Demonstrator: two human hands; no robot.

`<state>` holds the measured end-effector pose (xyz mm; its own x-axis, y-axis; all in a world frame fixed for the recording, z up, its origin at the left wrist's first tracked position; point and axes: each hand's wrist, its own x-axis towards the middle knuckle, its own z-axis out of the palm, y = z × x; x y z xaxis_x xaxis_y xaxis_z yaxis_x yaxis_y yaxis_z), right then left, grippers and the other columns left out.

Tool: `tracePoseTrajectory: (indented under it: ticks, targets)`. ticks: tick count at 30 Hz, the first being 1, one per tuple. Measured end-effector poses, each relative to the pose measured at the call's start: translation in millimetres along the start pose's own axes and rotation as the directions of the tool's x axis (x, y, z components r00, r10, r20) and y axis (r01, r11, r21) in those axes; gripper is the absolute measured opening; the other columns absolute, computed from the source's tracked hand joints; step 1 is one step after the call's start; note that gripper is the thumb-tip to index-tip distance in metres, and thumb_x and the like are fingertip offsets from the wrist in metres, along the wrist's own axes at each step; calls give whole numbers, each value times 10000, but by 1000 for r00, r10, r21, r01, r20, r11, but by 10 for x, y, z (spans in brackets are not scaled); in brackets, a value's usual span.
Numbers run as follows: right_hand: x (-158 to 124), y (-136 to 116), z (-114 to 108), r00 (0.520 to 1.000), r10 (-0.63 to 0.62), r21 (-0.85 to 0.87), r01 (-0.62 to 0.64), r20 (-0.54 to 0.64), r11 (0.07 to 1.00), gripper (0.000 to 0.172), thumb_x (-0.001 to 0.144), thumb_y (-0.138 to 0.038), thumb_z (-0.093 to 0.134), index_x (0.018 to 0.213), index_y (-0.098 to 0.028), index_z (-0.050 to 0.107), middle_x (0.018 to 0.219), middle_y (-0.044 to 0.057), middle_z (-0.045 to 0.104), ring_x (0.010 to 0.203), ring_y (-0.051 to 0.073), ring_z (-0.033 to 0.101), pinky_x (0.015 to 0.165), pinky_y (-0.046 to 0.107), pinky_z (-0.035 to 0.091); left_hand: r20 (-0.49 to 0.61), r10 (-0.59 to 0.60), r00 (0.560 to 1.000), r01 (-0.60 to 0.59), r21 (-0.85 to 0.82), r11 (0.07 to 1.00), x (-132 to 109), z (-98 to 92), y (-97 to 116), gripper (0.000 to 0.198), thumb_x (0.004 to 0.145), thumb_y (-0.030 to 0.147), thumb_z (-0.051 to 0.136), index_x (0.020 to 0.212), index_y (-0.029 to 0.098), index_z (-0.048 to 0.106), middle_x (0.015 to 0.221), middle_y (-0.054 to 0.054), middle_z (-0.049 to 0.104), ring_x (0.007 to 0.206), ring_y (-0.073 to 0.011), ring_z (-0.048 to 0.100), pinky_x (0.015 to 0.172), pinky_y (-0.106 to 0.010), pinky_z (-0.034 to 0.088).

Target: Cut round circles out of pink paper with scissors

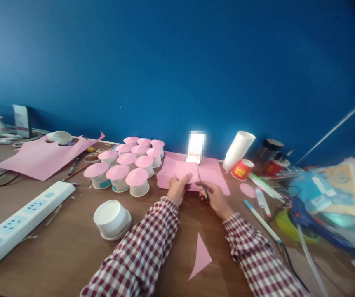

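My left hand (179,188) pinches a piece of pink paper (186,170), thumb on top. Close to its right edge, my right hand (216,198) grips a pair of scissors (202,185) by the dark handles, blades pointing away from me. Whether the blades are cutting into the paper I cannot tell. Behind and under the hands lies a stack of pink sheets (217,175). A triangular pink scrap (200,258) rests on the table between my forearms.
Left of my hands stand several paper cups with pink cone tops (137,177). Nearer is an upturned white cup (111,218), and a power strip (31,218) lies far left. Stacked white cups (239,149), a red cup (242,169) and a blue glue gun (316,229) are on the right.
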<state>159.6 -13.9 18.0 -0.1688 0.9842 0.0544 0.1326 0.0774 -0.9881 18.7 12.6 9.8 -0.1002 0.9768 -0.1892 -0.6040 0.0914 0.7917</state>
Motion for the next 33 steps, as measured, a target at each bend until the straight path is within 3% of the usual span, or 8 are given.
tracePoseTrajectory:
  ticks: [33]
  targets:
    - [12,44,-16,1000,-9,-2,9,10,1000,421,735,-465,649,991,-131,656,583,-21,542,495,107,506,459,230,409,3,-6,1000,6,20,1000,-28,15,19,406,565,305,794,877,99,636,789,-65,647,617,-101,574,500,-195,443]
